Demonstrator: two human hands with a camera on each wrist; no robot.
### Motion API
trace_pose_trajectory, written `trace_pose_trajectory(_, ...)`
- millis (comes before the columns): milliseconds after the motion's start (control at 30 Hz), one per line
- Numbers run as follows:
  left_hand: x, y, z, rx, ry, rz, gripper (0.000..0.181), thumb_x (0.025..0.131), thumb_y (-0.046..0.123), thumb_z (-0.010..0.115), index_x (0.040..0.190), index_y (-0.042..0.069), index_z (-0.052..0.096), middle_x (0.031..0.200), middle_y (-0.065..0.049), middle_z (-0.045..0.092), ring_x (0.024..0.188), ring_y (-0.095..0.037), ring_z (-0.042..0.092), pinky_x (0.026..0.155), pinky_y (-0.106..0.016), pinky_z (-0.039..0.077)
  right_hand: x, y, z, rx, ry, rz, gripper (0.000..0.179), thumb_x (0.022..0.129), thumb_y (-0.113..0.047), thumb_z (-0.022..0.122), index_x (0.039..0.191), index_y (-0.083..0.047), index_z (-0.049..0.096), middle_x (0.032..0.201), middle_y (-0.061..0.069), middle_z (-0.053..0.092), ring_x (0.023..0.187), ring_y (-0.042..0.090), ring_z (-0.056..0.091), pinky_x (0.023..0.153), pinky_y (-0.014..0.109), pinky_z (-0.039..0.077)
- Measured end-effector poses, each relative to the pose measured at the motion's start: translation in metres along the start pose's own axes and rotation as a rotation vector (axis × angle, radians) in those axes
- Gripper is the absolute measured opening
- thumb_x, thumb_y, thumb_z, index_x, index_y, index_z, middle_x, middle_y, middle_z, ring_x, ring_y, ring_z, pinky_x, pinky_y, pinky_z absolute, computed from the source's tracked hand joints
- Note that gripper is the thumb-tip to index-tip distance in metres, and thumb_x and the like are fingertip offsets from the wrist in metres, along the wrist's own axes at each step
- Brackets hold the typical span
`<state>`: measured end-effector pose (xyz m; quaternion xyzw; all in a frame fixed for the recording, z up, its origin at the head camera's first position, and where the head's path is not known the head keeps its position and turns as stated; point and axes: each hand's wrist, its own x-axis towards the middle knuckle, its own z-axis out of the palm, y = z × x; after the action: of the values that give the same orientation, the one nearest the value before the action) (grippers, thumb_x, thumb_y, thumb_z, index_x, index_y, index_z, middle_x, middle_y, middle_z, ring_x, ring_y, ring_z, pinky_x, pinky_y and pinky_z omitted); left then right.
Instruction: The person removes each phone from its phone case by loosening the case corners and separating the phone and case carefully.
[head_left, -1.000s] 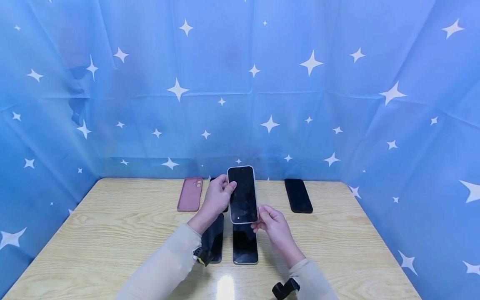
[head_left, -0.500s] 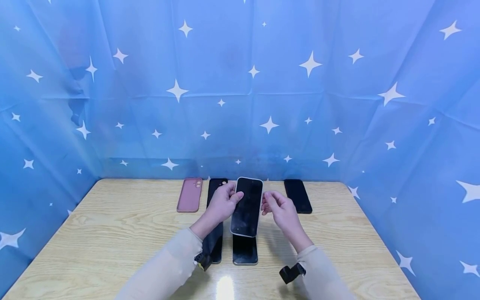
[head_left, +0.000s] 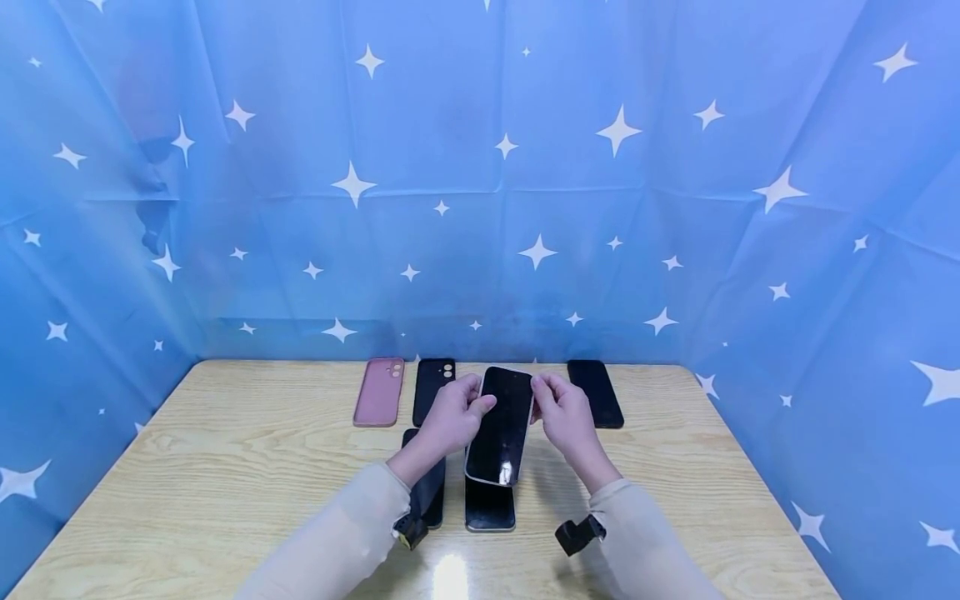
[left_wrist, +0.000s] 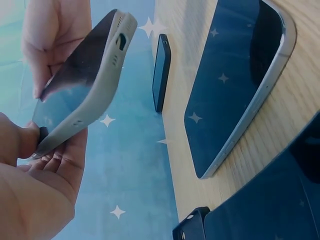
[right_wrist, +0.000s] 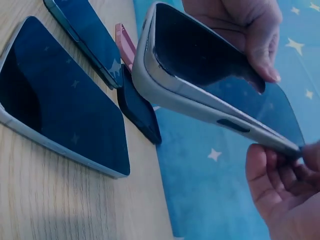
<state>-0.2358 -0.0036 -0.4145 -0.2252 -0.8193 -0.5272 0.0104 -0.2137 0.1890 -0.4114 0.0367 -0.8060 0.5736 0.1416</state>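
Observation:
A smartphone [head_left: 501, 429] with a dark screen is held above the table, tilted, in a pale phone case [right_wrist: 185, 109]. Along one long side, a strip of the phone's metal edge stands above the case rim in the right wrist view. My left hand [head_left: 456, 414] grips the left side, thumb over the screen's edge and fingers behind. At the upper right corner, my right hand [head_left: 567, 419] pinches phone and case between thumb and fingers. Below them a second smartphone [head_left: 490, 510] lies on the table, partly covered by the held one.
Another dark phone [head_left: 427, 492] lies left of it, partly behind my left wrist. A pink case [head_left: 378, 392] and a black case [head_left: 431, 390] lie at the back left. A black phone-shaped item [head_left: 597, 396] lies back right. Starry blue cloth [head_left: 480, 233] surrounds the wooden table [head_left: 225, 467].
The cased phone has come lower and slightly right, and its top now leans right. My right hand has moved from its lower right corner up to the upper right corner.

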Motion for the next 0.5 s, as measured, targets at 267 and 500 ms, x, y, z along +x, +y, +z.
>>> trace_pose_trajectory(267, -0.002, 0.008, 0.008, 0.052, 0.007, 0.008, 0.021, 0.104, 0.010, 0.061, 0.084, 0.005, 0.056, 0.059, 0.006, 0.040, 0.051, -0.009, 0.041, 0.051, -0.022, 0.035, -0.002, 0.000, 0.008, -0.234, 0.146, -0.063, 0.039, 0.108, -0.006, 0.049, 0.069, -0.004, 0.047, 0.056, -0.005, 0.035, 0.054, 0.015, 0.040, 0.053, 0.027, 0.034)
trace_pose_trajectory(500, -0.001, 0.011, 0.013, 0.088, 0.018, -0.001, 0.024, 0.104, 0.010, 0.061, 0.081, 0.007, 0.054, 0.058, 0.005, 0.039, 0.051, -0.010, 0.041, 0.051, -0.023, 0.034, -0.003, 0.003, 0.013, -0.216, 0.255, -0.049, 0.043, 0.106, -0.002, 0.051, 0.064, -0.005, 0.041, 0.057, -0.004, 0.029, 0.056, 0.017, 0.037, 0.054, 0.027, 0.032)
